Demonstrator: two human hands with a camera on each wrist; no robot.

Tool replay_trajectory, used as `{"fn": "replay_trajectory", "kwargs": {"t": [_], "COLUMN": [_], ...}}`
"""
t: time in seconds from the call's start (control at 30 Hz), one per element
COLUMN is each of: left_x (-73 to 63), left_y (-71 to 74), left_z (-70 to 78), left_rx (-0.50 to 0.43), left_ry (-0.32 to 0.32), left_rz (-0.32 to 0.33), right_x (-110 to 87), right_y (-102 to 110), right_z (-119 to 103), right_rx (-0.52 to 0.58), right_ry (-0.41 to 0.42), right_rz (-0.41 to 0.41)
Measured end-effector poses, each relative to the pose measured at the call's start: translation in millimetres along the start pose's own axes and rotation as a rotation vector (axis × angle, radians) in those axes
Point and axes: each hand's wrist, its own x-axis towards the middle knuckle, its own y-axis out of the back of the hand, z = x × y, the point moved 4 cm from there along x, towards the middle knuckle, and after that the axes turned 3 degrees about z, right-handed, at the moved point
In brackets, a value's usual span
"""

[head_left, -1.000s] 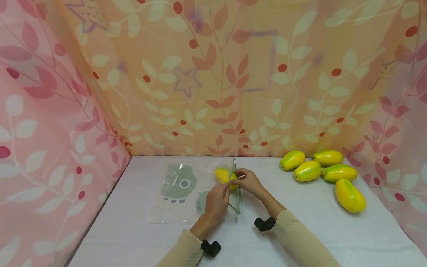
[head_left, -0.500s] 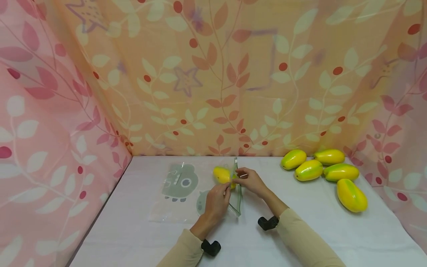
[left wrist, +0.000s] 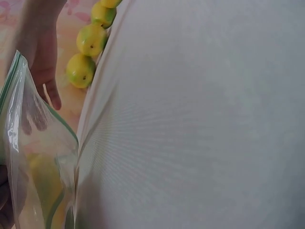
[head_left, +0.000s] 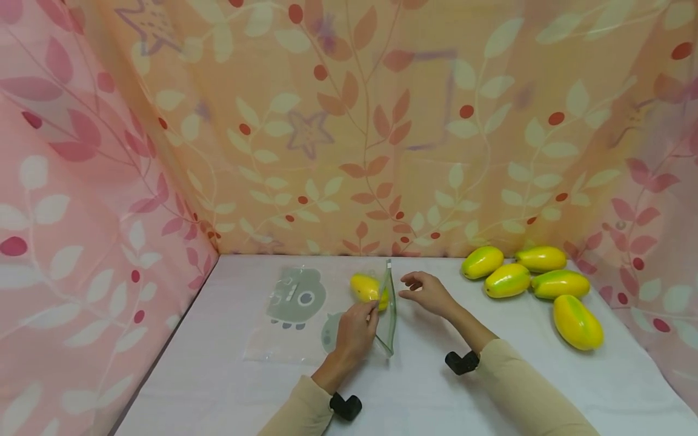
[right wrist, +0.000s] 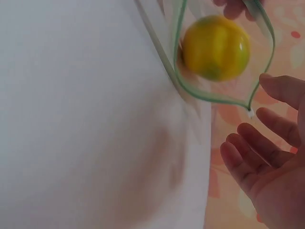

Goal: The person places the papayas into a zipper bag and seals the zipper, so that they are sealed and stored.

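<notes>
A clear zip bag (head_left: 291, 345) printed with grey-green cartoon animals lies on the table, its green-edged mouth facing right. My left hand (head_left: 357, 332) pinches the near side of that mouth and holds it raised. Inside the bag, close to the mouth, is a yellow-green mango (head_left: 364, 287). The right wrist view looks through the gaping mouth at the mango's rounded end (right wrist: 215, 47). Just right of the bag, my right hand (head_left: 428, 293) hovers with nothing in it, fingers apart and loosely bent. In the left wrist view the bag's film (left wrist: 28, 129) covers part of the right hand.
Several more mangoes (head_left: 506, 280) lie grouped at the back right of the white-covered table (head_left: 436, 399). A patterned curtain (head_left: 349, 121) encloses the back and both sides. Each wrist carries a black camera mount (head_left: 462, 362).
My right hand has let go of the bag's mouth and moved right, its fingers spreading. The left hand keeps its pinch, and the mango stays inside the bag.
</notes>
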Motion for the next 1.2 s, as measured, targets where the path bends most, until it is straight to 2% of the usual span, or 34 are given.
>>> {"fn": "replay_trajectory", "kwargs": {"t": [0.17, 0.37, 0.57, 0.8, 1.07, 1.2], "left_x": [0.1, 0.1, -1.1, -0.5, -1.2, -1.9], "left_y": [-0.3, -0.3, -0.6, -0.3, 0.4, 0.5], "left_z": [-0.1, -0.1, 0.2, 0.0, -2.4, -4.0], "left_rx": [-0.019, -0.019, -0.028, -0.020, -0.025, -0.021], "left_ry": [0.002, -0.012, 0.029, 0.029, 0.046, 0.054], "left_rz": [-0.010, 0.006, -0.025, -0.015, -0.002, 0.017], "right_x": [0.0, 0.5, 0.6, 0.3, -1.8, -2.9], "right_y": [20.2, 40.1, 57.0, 79.7, 104.3, 114.7], "right_z": [-1.9, 0.5, 5.7, 12.2, 22.1, 23.2], "right_rx": [-0.072, -0.137, -0.186, -0.253, -0.292, -0.350], "right_ry": [0.024, 0.014, 0.036, 0.014, -0.059, -0.057], "right_rz": [-0.007, -0.026, -0.018, -0.012, -0.028, -0.037]}}
